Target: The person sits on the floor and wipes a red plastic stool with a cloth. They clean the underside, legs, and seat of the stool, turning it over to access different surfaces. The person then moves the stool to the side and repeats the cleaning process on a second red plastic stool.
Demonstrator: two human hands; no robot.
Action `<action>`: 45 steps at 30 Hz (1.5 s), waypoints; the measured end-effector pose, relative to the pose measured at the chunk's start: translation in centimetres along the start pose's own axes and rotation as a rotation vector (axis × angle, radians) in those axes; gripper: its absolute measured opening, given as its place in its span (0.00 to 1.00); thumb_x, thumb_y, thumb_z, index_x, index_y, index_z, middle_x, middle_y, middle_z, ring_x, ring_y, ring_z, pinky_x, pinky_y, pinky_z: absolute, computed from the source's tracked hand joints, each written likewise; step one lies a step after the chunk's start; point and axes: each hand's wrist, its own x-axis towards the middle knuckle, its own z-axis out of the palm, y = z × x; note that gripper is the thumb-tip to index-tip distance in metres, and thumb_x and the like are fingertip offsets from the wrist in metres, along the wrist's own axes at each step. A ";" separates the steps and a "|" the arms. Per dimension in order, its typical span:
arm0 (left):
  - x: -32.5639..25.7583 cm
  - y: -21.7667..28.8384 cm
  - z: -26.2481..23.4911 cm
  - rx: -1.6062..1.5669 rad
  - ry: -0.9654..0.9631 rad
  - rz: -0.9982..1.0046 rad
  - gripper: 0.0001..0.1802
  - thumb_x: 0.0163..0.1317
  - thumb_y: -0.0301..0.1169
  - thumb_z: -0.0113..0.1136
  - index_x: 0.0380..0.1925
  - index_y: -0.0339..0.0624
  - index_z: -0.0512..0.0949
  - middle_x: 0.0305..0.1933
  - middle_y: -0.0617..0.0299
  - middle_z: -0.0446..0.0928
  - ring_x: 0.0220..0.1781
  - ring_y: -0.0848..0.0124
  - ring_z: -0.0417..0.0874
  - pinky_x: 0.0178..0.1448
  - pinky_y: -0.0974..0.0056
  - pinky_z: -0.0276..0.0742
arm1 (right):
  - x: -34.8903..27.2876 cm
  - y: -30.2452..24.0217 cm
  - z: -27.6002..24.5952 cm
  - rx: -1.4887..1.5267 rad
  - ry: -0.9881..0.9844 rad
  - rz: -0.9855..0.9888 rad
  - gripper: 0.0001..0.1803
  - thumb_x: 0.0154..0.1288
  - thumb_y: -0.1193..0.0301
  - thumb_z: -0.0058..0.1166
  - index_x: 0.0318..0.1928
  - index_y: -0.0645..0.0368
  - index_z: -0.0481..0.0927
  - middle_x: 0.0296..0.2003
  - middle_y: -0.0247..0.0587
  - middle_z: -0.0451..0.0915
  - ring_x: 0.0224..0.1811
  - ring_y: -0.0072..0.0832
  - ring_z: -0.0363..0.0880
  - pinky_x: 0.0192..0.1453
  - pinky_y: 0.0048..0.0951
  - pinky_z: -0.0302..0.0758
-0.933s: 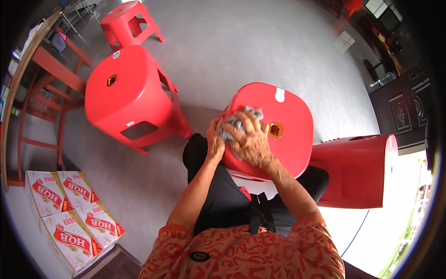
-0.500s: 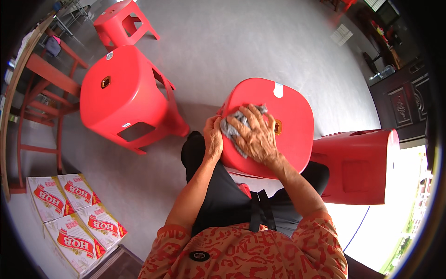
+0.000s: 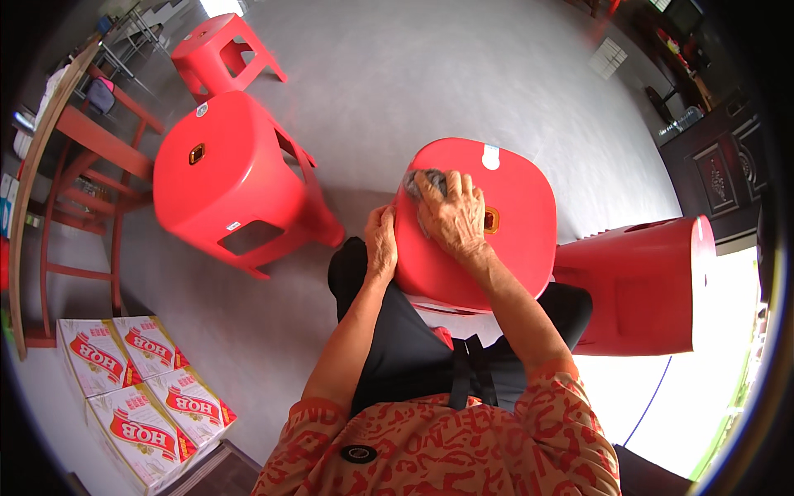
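Observation:
A red plastic stool [image 3: 517, 264] stands in front of me, between my knees, with a white sticker and a small gold-and-brown inset on its seat. My left hand [image 3: 381, 245] grips the left edge of this seat, its fingertips partly hidden at the side. On the seat's upper left part, my right hand [image 3: 452, 217] is closed over a crumpled grey cloth [image 3: 428, 178] and presses it against the surface. Part of the cloth sticks out past the fingers near the rim; the rest lies under the hand.
Another red stool [image 3: 207, 178] stands to the left, with a smaller-looking one [image 3: 217, 58] behind it. A red stool tipped on its side [image 3: 633, 285] lies at my right. Wooden chairs [image 3: 103, 149] and white-and-red cartons [image 3: 136, 426] line the left; a dark carved cabinet [image 3: 715, 174] stands right.
My right hand has slid the cloth up and slightly left toward the seat's far left rim, bunching it more. My left hand stays at the edge. The view has shifted slightly.

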 end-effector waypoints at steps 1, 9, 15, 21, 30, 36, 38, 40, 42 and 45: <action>0.1 0.1 -0.1 0.011 0.004 -0.011 0.18 0.70 0.39 0.50 0.46 0.33 0.74 0.42 0.60 0.77 0.45 0.72 0.76 0.52 0.68 0.71 | -0.6 -0.5 -0.8 0.042 0.002 -0.041 0.25 0.54 0.61 0.61 0.54 0.47 0.78 0.41 0.45 0.73 0.41 0.42 0.72 0.38 0.44 0.71; -0.4 0.3 -0.4 0.002 -0.009 -0.022 0.19 0.70 0.41 0.48 0.46 0.35 0.74 0.42 0.60 0.77 0.44 0.72 0.76 0.52 0.66 0.71 | -6.5 -1.1 -6.4 0.097 -0.191 -0.214 0.30 0.51 0.57 0.64 0.58 0.44 0.76 0.50 0.48 0.68 0.55 0.43 0.67 0.55 0.52 0.65; -0.2 0.7 -0.1 0.104 0.010 -0.032 0.21 0.69 0.45 0.51 0.47 0.35 0.74 0.42 0.60 0.76 0.44 0.71 0.75 0.52 0.66 0.71 | -5.8 1.6 -4.6 0.041 0.063 0.160 0.26 0.51 0.71 0.61 0.54 0.44 0.77 0.46 0.48 0.69 0.38 0.42 0.74 0.30 0.40 0.76; -1.2 1.1 -0.3 0.014 -0.135 0.064 0.25 0.68 0.47 0.55 0.50 0.35 0.73 0.47 0.60 0.75 0.47 0.72 0.75 0.53 0.66 0.72 | -6.5 -4.2 -3.8 0.076 0.029 -0.021 0.23 0.49 0.68 0.61 0.50 0.39 0.82 0.49 0.43 0.73 0.41 0.36 0.74 0.37 0.37 0.74; -1.3 1.4 0.2 0.044 -0.079 0.081 0.23 0.64 0.41 0.59 0.51 0.34 0.74 0.47 0.61 0.75 0.49 0.74 0.73 0.57 0.68 0.69 | -3.2 0.5 -1.5 0.016 0.048 0.150 0.21 0.53 0.68 0.60 0.50 0.40 0.82 0.48 0.43 0.74 0.43 0.40 0.74 0.39 0.40 0.73; -1.3 1.9 0.1 0.082 -0.069 0.070 0.24 0.64 0.42 0.59 0.51 0.33 0.74 0.47 0.61 0.75 0.49 0.73 0.74 0.58 0.67 0.69 | -2.1 3.7 -0.4 -0.200 0.074 0.391 0.18 0.61 0.69 0.50 0.52 0.46 0.78 0.43 0.42 0.72 0.42 0.40 0.72 0.37 0.41 0.71; -1.3 1.8 0.3 0.071 -0.079 0.064 0.24 0.64 0.42 0.59 0.51 0.34 0.74 0.47 0.61 0.75 0.49 0.73 0.73 0.58 0.67 0.68 | -2.2 4.5 -0.1 -0.241 0.096 0.438 0.17 0.61 0.69 0.52 0.52 0.47 0.78 0.44 0.44 0.72 0.43 0.42 0.73 0.37 0.43 0.72; -1.3 1.8 0.3 0.064 -0.082 0.054 0.24 0.64 0.43 0.60 0.51 0.34 0.74 0.48 0.61 0.75 0.50 0.73 0.73 0.58 0.67 0.68 | -2.3 4.7 -0.2 -0.266 0.093 0.450 0.16 0.61 0.66 0.55 0.50 0.45 0.78 0.43 0.42 0.73 0.43 0.42 0.73 0.36 0.44 0.74; -1.1 1.6 0.2 0.068 -0.088 0.064 0.25 0.64 0.43 0.59 0.51 0.34 0.74 0.48 0.61 0.75 0.50 0.73 0.73 0.59 0.67 0.68 | -2.9 4.0 -1.0 -0.231 0.054 0.392 0.17 0.60 0.68 0.55 0.50 0.46 0.78 0.41 0.43 0.73 0.41 0.43 0.74 0.32 0.43 0.74; -1.2 1.5 0.2 0.082 -0.080 0.078 0.25 0.65 0.43 0.59 0.52 0.34 0.74 0.48 0.61 0.75 0.51 0.73 0.73 0.60 0.67 0.68 | -4.5 1.9 -2.7 -0.030 0.035 0.207 0.20 0.55 0.72 0.57 0.50 0.45 0.80 0.44 0.43 0.74 0.43 0.43 0.74 0.36 0.43 0.77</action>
